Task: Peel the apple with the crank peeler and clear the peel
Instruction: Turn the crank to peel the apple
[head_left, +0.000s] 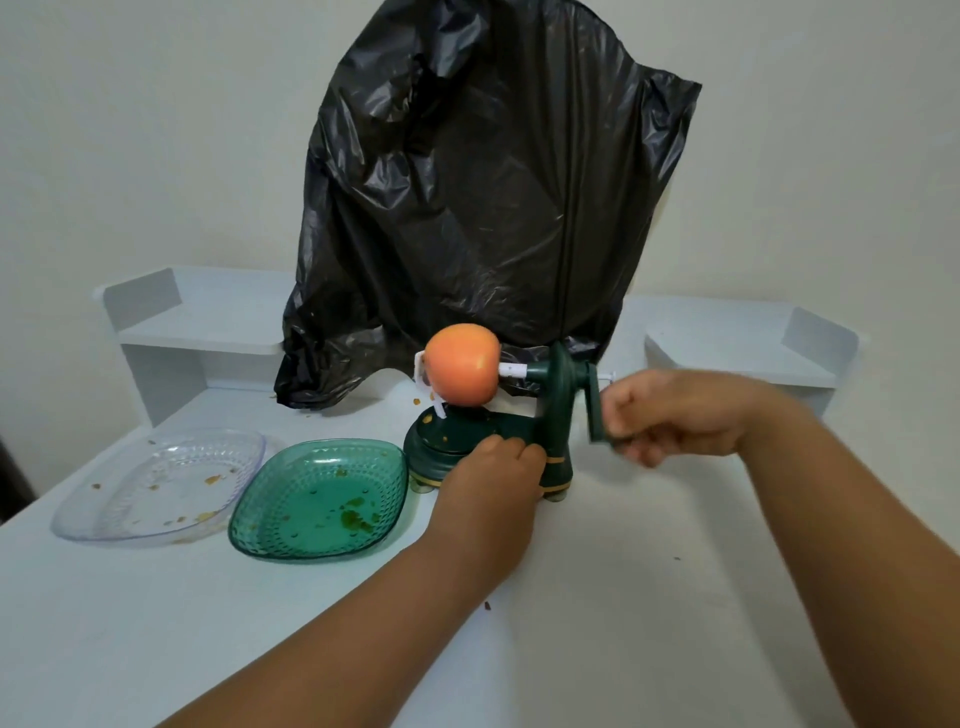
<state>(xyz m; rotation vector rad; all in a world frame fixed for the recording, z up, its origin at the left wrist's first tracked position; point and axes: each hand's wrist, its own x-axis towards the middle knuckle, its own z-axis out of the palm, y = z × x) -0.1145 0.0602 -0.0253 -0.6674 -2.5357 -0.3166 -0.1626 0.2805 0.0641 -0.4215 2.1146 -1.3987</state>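
- Head view looks down over a white table, with two bare forearms reaching in from the near edge.
- A dark green crank peeler stands near the middle of the table on small suction feet.
- An orange-red apple is held sideways on the peeler's white spindle, above the round base, its skin looking whole.
- A white blade arm sits against the apple's left side.
- The left hand rests on the peeler's base with fingers curled round it, just near of the upright post.
- The right hand, slightly blurred, has its fingers curled round the crank handle on the peeler's right side.
- A green plastic dish lies just left of the peeler, holding a few wet scraps.
- A clear plastic dish lies further left, its edge tucked under the green one, with small flecks in it.
- A large black rubbish bag rises behind the peeler, against the far wall.
- White shelf units stand at the far left and far right of the table.
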